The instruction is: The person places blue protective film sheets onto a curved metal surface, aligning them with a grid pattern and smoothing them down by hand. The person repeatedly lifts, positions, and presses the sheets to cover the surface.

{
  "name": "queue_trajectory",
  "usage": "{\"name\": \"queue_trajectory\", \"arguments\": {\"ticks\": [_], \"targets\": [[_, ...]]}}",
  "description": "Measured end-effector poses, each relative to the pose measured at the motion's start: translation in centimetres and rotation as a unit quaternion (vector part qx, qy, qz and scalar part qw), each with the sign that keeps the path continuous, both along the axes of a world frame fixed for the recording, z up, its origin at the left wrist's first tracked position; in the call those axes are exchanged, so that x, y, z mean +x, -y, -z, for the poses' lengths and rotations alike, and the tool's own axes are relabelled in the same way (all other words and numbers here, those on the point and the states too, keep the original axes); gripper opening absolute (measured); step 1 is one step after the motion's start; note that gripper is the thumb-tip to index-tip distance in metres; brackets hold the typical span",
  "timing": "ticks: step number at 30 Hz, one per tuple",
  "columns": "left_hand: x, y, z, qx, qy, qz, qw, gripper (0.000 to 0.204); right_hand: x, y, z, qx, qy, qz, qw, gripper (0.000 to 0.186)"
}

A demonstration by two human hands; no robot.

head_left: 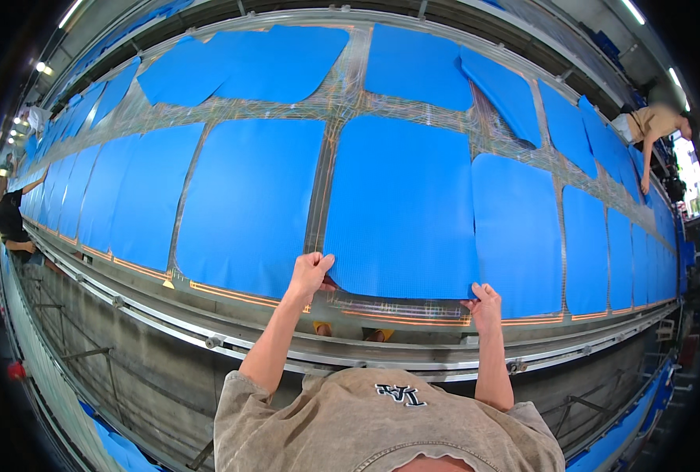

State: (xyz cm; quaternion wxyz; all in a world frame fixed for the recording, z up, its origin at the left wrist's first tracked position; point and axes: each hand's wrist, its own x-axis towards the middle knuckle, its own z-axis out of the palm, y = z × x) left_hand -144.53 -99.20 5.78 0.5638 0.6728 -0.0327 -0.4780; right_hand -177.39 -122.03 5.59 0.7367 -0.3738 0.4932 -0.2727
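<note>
A large blue sheet [401, 208] with rounded corners lies on the long table in front of me. My left hand [311, 274] pinches its near left corner, and my right hand [484, 305] grips its near right corner. Between the hands the near edge looks slightly raised, with a dark strip of table showing under it. Another blue sheet [252, 204] lies just left of my left hand, across a narrow gap. To the right, a further blue sheet [517, 236] meets or slightly overlaps the held one; I cannot tell which.
The long table [413, 112] is marked with many coloured lines and carries several more blue sheets, one with a folded edge [495, 98]. A metal rail [287, 363] runs along the near side. One person [653, 130] leans in at far right, another [10, 212] at far left.
</note>
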Motion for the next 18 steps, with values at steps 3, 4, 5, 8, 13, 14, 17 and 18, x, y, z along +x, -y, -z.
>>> {"name": "queue_trajectory", "arguments": {"ticks": [3,4,5,8,13,14,17,18], "targets": [[-0.6,-0.7,0.5,0.011,-0.006,0.012,1.000,0.026,-0.4,-0.6,-0.4,-0.001,-0.014,-0.011,1.000,0.029],[-0.9,-0.7,0.6,0.013,-0.004,-0.001,1.000,0.026,-0.7,-0.6,-0.2,0.000,-0.020,-0.015,1.000,0.027],[-1.2,-0.8,0.7,0.015,-0.002,-0.013,1.000,0.027,-0.9,-0.6,-0.1,0.002,-0.026,-0.018,0.999,0.025],[-1.8,-0.6,-0.4,0.041,0.003,-0.003,0.999,0.025,-0.1,-0.6,-1.2,0.003,-0.110,-0.036,0.993,0.017],[-2.1,-1.1,0.0,0.060,0.010,0.000,0.998,0.022,-0.5,-0.2,-0.1,-0.004,-0.168,-0.038,0.985,0.014],[-2.0,-1.1,0.1,0.063,0.012,-0.001,0.998,0.022,-0.6,-0.1,0.1,-0.005,-0.184,-0.046,0.982,0.015],[-1.7,-1.2,-0.4,0.082,0.012,-0.015,0.996,0.018,-0.2,-0.6,-0.7,-0.002,-0.188,-0.062,0.980,0.015],[-1.6,-1.5,-0.3,0.081,0.013,-0.020,0.996,0.018,0.0,-0.9,-1.0,-0.002,-0.187,-0.063,0.980,0.014]]}}
